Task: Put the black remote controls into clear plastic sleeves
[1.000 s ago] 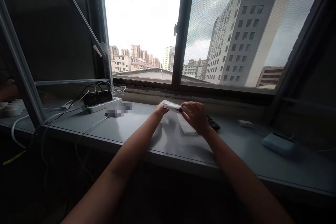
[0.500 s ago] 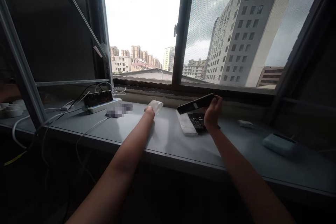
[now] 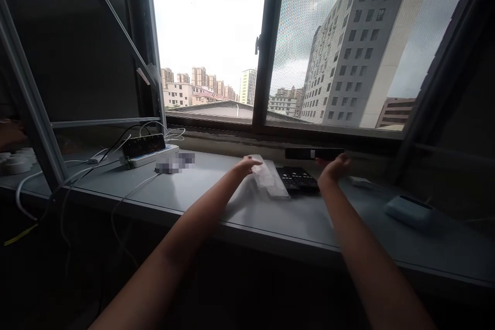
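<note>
My left hand (image 3: 247,164) pinches a clear plastic bag (image 3: 261,174), which hangs over a white stack of flat plastic bags (image 3: 279,188) on the desk. To the right, my right hand (image 3: 335,167) is closed around the end of a long black remote control (image 3: 299,153), held level above the desktop with a small white label showing. Below it lie several black remote controls (image 3: 297,179) with pale buttons, side by side against the bag stack.
On the grey desk (image 3: 209,185), a phone (image 3: 143,145) leans on a white power strip (image 3: 157,157) among loose cables. At right are a blue-grey box (image 3: 409,211) and a small white item (image 3: 359,181). A metal frame post (image 3: 33,87) stands left; another person's hand (image 3: 11,133) is beyond it.
My left hand has moved right with the plastic bag, over to the bag stack. My right hand has shifted right, and the remote control has turned from slanted to level.
</note>
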`<action>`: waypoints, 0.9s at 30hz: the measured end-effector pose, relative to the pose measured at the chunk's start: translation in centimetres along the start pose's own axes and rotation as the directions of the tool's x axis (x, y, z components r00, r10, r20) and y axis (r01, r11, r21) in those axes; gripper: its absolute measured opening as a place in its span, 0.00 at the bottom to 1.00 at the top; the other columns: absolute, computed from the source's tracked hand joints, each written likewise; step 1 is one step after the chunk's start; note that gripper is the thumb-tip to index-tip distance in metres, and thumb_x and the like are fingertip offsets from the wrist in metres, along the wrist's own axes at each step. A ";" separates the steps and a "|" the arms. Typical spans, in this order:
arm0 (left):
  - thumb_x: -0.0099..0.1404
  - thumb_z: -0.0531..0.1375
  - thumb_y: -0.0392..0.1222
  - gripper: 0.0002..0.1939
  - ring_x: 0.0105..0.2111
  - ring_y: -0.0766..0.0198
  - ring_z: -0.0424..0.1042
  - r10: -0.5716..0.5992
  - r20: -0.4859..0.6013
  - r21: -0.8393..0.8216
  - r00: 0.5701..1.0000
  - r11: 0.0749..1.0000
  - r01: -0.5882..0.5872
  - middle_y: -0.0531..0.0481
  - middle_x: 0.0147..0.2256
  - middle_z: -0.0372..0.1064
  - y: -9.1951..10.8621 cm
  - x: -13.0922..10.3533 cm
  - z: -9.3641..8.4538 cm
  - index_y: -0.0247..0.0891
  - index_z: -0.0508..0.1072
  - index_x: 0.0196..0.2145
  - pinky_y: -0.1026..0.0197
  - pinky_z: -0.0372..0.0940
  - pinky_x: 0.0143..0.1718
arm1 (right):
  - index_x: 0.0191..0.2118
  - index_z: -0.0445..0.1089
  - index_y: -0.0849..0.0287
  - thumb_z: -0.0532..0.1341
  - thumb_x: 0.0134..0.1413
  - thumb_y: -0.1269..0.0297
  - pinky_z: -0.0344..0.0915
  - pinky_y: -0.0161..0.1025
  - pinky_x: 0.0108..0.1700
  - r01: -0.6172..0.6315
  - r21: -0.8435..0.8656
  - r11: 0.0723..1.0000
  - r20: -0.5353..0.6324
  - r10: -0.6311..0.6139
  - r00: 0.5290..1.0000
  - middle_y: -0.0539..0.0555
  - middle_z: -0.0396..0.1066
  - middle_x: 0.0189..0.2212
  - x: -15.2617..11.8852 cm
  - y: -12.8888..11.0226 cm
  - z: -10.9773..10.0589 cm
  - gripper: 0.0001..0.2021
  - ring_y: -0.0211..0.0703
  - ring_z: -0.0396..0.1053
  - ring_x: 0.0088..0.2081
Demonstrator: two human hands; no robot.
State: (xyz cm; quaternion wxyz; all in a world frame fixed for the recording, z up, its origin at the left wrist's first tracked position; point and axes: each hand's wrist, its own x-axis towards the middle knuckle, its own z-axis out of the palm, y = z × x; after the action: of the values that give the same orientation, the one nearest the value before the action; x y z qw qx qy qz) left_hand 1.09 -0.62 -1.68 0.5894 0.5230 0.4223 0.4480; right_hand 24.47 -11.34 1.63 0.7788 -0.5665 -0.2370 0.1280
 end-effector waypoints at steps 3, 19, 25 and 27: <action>0.48 0.68 0.24 0.44 0.40 0.60 0.71 -0.053 0.116 0.103 0.992 0.994 0.041 0.41 0.43 0.69 -0.1 -0.6 0.3 0.34 0.60 0.62 0.64 0.66 0.38 | 0.55 0.51 0.53 0.34 0.67 0.54 0.74 0.41 0.32 0.023 -0.018 1.000 -0.005 -0.023 1.000 0.58 0.62 0.45 -0.2 0.3 0.2 0.19 0.42 0.74 0.30; 0.68 0.52 0.37 0.21 0.69 0.50 0.38 0.267 0.494 0.822 0.828 0.168 -0.544 0.41 0.69 0.42 -1.3 -3.0 3.3 0.39 0.69 0.57 0.44 0.36 0.67 | 0.58 0.53 0.54 0.32 0.68 0.57 0.76 0.40 0.34 0.138 -0.217 0.966 -0.110 -0.165 0.980 0.60 0.62 0.46 0.9 1.6 0.3 0.22 0.44 0.75 0.36; 0.72 0.48 0.43 0.22 0.67 0.52 0.50 0.077 0.567 0.771 0.820 0.299 -0.562 0.39 0.65 0.55 -1.0 -3.6 3.6 0.36 0.69 0.58 0.52 0.43 0.66 | 0.59 0.51 0.53 0.33 0.69 0.58 0.74 0.43 0.41 0.101 -0.214 0.971 -0.048 -0.114 0.992 0.61 0.61 0.49 1.7 2.5 -0.2 0.21 0.46 0.74 0.41; 0.72 0.49 0.45 0.25 0.68 0.52 0.45 0.003 0.563 0.785 0.826 0.309 -0.537 0.39 0.67 0.49 -1.2 -4.0 3.7 0.36 0.62 0.64 0.51 0.40 0.67 | 0.58 0.52 0.54 0.35 0.69 0.58 0.73 0.41 0.41 0.055 -0.206 0.977 -0.068 -0.070 0.995 0.61 0.61 0.51 1.8 2.5 -0.5 0.19 0.45 0.74 0.41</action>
State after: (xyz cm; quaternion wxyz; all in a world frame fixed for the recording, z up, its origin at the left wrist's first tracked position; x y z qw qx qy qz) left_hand 3.76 -5.39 -2.42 0.1842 0.9155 0.3468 0.0877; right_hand 26.46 -10.07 -0.38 0.7286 -0.6401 -0.2371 0.0570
